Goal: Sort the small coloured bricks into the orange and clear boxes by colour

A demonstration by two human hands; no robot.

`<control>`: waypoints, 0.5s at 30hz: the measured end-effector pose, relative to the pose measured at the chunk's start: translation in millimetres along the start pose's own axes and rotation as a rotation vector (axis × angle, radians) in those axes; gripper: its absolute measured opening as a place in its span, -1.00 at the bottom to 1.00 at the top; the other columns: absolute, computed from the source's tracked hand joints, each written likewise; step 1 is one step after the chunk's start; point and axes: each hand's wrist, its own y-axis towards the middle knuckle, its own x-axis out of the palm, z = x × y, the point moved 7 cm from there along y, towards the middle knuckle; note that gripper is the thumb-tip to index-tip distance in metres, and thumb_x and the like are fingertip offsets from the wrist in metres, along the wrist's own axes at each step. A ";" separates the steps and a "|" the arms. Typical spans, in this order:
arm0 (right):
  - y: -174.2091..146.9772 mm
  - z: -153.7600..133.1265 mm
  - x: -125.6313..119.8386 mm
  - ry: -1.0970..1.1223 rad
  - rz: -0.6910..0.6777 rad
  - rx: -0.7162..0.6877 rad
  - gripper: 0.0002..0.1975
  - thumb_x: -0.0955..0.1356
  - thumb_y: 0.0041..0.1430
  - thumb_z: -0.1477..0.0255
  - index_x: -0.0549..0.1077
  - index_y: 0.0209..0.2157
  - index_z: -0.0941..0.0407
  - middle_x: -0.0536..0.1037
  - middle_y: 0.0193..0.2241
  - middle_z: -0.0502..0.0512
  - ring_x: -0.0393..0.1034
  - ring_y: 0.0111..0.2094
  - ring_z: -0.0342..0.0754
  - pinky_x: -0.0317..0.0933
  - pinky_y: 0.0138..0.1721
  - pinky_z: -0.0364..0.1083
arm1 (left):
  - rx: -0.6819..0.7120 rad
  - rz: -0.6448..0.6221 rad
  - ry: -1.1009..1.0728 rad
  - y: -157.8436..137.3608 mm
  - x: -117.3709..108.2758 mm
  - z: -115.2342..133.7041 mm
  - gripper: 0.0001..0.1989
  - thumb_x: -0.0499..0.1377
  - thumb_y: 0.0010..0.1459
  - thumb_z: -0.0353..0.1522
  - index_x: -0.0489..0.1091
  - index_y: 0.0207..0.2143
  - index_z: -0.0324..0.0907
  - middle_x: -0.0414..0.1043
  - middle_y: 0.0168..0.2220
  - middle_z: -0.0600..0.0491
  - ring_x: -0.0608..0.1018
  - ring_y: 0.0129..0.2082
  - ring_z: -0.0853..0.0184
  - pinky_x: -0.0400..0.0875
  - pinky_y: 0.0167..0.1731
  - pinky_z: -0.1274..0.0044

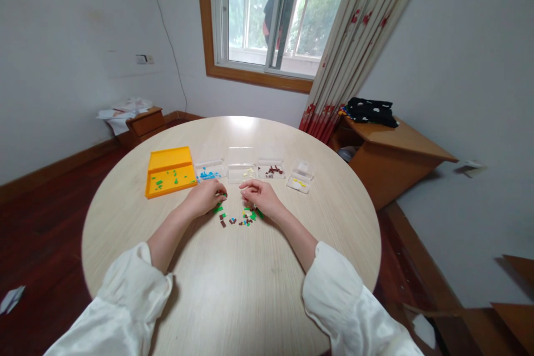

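My left hand [206, 197] rests over the table with its fingers curled into a pinch; what they hold, if anything, is too small to make out. Just beneath it lie green building bricks [218, 208] and brown bricks [222, 221]. Opposite, my right hand [263, 198] is also closed, thumb and fingertips together, and its contents cannot be told. Close under that hand sits a loose cluster of green, brown, yellow and blue bricks [249, 217]. A small blue and brown group of bricks [232, 221] lies between the two hands.
Along the far side of the round table [233, 289] stand a yellow open case [170, 161] with green bricks, and clear boxes with blue bricks [208, 174], cream bricks [248, 173], brown bricks [273, 170] and yellow bricks [299, 183]. A wooden cabinet [400, 150] is at right.
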 end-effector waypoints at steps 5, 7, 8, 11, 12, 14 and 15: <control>0.4 -0.4 0.1 0.003 0.007 0.002 -0.78 0.39 -0.18 0.38 0.41 -0.42 0.17 0.39 -0.65 -0.10 0.28 -0.61 -0.23 0.13 -0.55 -0.21 | 0.020 0.016 -0.006 -0.1 1.8 1.9 -0.79 0.10 0.04 -0.42 0.51 -0.31 -0.23 0.48 -0.29 -0.11 0.48 -0.26 0.18 0.31 -0.25 0.45; 0.5 -0.3 0.0 0.008 0.008 0.003 -0.78 0.39 -0.18 0.37 0.41 -0.42 0.17 0.39 -0.66 -0.11 0.28 -0.61 -0.23 0.13 -0.55 -0.21 | 0.023 0.012 -0.006 0.0 3.2 2.1 -0.78 0.07 0.04 -0.44 0.50 -0.30 -0.22 0.48 -0.29 -0.10 0.48 -0.25 0.19 0.31 -0.25 0.45; 0.5 -0.2 0.0 0.010 0.007 0.003 -0.78 0.39 -0.18 0.37 0.41 -0.42 0.17 0.39 -0.66 -0.11 0.27 -0.62 -0.24 0.13 -0.55 -0.21 | 0.026 0.010 -0.006 0.1 3.9 2.1 -0.77 0.06 0.04 -0.45 0.49 -0.29 -0.22 0.48 -0.29 -0.09 0.48 -0.25 0.20 0.31 -0.25 0.46; 0.6 0.3 -0.3 0.005 0.006 0.003 -0.78 0.39 -0.17 0.38 0.41 -0.42 0.17 0.39 -0.66 -0.11 0.28 -0.62 -0.23 0.14 -0.54 -0.20 | 0.034 0.011 -0.006 0.2 5.3 1.9 -0.76 0.05 0.04 -0.47 0.48 -0.28 -0.22 0.48 -0.28 -0.09 0.48 -0.24 0.21 0.31 -0.24 0.47; 0.8 0.6 -0.4 0.002 0.004 0.002 -0.79 0.39 -0.17 0.37 0.40 -0.42 0.17 0.39 -0.66 -0.11 0.28 -0.61 -0.23 0.15 -0.54 -0.20 | 0.034 0.009 -0.006 0.2 5.6 1.9 -0.76 0.05 0.04 -0.47 0.47 -0.28 -0.22 0.48 -0.27 -0.09 0.48 -0.24 0.21 0.31 -0.24 0.47; 1.2 1.2 -0.4 -0.005 0.000 -0.002 -0.79 0.39 -0.16 0.37 0.40 -0.42 0.16 0.38 -0.66 -0.11 0.28 -0.61 -0.23 0.15 -0.54 -0.20 | 0.034 0.004 -0.003 0.0 5.8 2.6 -0.76 0.05 0.05 -0.47 0.47 -0.27 -0.22 0.48 -0.27 -0.09 0.47 -0.23 0.21 0.30 -0.24 0.47; 1.5 1.8 -0.3 -0.011 -0.003 -0.004 -0.79 0.39 -0.15 0.37 0.40 -0.41 0.16 0.38 -0.66 -0.11 0.28 -0.61 -0.23 0.14 -0.54 -0.20 | 0.035 0.001 0.000 -0.2 5.6 3.4 -0.76 0.04 0.05 -0.47 0.47 -0.27 -0.22 0.48 -0.27 -0.09 0.47 -0.23 0.21 0.30 -0.24 0.47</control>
